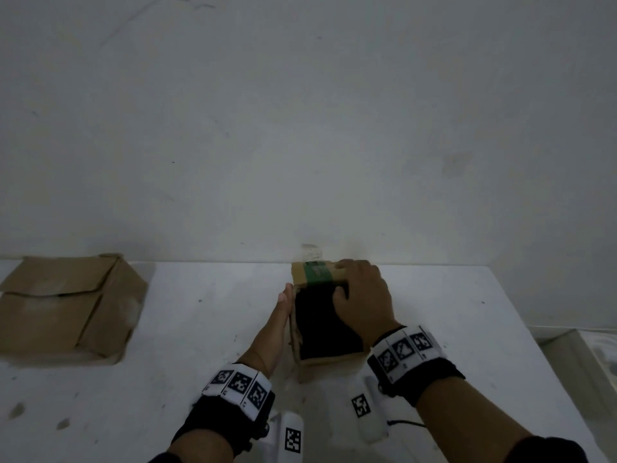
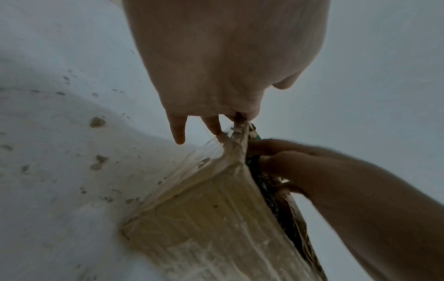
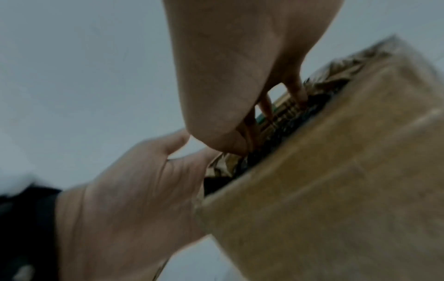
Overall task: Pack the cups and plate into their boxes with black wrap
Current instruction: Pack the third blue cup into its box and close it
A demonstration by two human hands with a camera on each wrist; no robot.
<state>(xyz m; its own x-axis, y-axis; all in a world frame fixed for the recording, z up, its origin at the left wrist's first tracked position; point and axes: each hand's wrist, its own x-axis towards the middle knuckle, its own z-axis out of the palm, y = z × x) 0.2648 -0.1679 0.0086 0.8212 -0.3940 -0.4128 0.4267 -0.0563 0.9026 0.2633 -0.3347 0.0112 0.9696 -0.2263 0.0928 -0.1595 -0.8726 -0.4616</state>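
Note:
A small cardboard box (image 1: 312,365) stands open-topped at the middle of the white table (image 1: 467,329). Black wrap (image 1: 324,329) fills its opening; no cup or plate shows. My left hand (image 1: 284,300) lies flat against the box's left wall, fingers straight. My right hand (image 1: 347,282) reaches over the far flap (image 1: 314,272), which carries green tape, with fingers curled over it and the thumb on the wrap. The left wrist view shows the box's taped side wall (image 2: 204,228). In the right wrist view the fingers dip into the crumpled wrap (image 3: 276,144) at the box (image 3: 336,171) rim.
A larger brown cardboard box (image 1: 66,305) with folded flaps sits at the table's far left. A wall rises right behind the table. The table's right edge drops to a pale object (image 1: 584,355) below.

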